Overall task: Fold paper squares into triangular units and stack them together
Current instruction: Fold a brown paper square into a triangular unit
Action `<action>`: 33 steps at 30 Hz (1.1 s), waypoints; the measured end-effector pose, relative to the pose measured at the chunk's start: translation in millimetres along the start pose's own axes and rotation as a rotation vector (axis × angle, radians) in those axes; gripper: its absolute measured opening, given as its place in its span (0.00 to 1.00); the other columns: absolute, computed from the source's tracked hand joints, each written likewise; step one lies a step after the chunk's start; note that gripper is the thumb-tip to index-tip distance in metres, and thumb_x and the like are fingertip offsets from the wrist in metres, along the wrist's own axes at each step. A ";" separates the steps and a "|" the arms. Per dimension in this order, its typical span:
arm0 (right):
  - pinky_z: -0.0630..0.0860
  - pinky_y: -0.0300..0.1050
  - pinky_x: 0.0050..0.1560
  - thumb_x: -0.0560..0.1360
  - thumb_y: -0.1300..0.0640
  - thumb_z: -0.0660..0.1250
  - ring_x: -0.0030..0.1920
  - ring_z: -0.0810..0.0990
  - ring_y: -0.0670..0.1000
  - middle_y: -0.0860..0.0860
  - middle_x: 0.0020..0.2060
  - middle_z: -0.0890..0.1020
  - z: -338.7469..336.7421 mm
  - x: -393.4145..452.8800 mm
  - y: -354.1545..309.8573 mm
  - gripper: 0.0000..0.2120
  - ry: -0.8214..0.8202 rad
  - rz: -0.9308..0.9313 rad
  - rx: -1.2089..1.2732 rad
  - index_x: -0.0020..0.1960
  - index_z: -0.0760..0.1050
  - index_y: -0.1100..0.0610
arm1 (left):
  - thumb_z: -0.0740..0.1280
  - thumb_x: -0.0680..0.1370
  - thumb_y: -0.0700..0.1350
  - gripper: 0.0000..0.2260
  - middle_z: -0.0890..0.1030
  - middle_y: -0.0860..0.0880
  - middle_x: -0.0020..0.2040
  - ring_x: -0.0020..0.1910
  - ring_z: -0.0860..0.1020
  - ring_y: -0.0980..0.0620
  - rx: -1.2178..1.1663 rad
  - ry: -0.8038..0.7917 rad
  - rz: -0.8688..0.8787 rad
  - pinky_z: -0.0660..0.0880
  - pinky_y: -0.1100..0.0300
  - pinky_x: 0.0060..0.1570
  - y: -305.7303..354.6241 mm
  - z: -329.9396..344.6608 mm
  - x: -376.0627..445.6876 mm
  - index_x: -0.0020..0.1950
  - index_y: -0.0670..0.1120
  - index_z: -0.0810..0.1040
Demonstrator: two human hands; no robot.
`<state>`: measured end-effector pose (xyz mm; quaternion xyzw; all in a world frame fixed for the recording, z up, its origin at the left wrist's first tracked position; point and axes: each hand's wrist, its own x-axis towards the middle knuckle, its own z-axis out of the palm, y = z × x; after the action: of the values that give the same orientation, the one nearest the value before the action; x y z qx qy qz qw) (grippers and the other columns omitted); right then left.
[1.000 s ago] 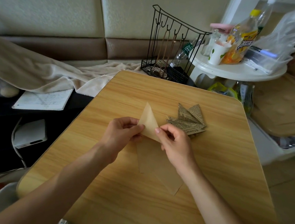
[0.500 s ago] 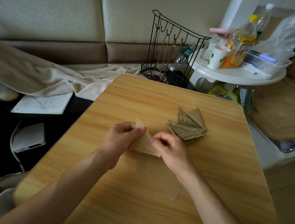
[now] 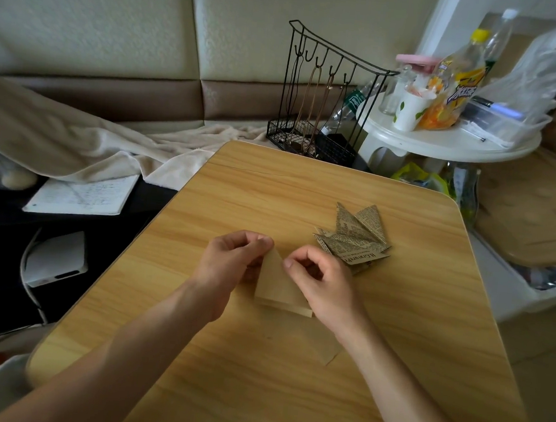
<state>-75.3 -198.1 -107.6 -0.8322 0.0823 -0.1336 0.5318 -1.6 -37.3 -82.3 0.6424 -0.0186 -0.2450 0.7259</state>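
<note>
A tan paper triangle (image 3: 275,285) lies folded on the wooden table (image 3: 271,190), its tip pointing away from me. My left hand (image 3: 233,260) pinches that tip from the left. My right hand (image 3: 322,281) presses on the triangle's right edge with curled fingers. Under it lies a flat tan paper sheet (image 3: 319,344), partly hidden by my right forearm. A stack of folded newsprint triangles (image 3: 356,238) rests just beyond my right hand, fanned out.
A black wire rack (image 3: 325,94) stands past the table's far edge. At the back right is a white round side table (image 3: 448,144) with bottles and a cup. A blanket and a notebook (image 3: 81,193) lie to the left.
The triangle was held upright above the table and has come down flat, nearer to me. Both hands followed it down and stay on it.
</note>
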 end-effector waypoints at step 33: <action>0.68 0.37 0.36 0.81 0.54 0.70 0.33 0.72 0.41 0.41 0.30 0.76 1.8 3.9 9.4 0.09 0.058 -0.028 0.009 0.41 0.79 0.52 | 0.71 0.80 0.45 0.10 0.84 0.43 0.43 0.45 0.82 0.46 0.000 0.089 0.015 0.81 0.51 0.53 -1.4 -3.5 0.8 0.48 0.38 0.84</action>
<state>-71.0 -201.6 -116.3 -0.8265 0.0854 -0.1655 0.5312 -0.2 -34.5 -84.5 0.6526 0.0090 -0.2109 0.7277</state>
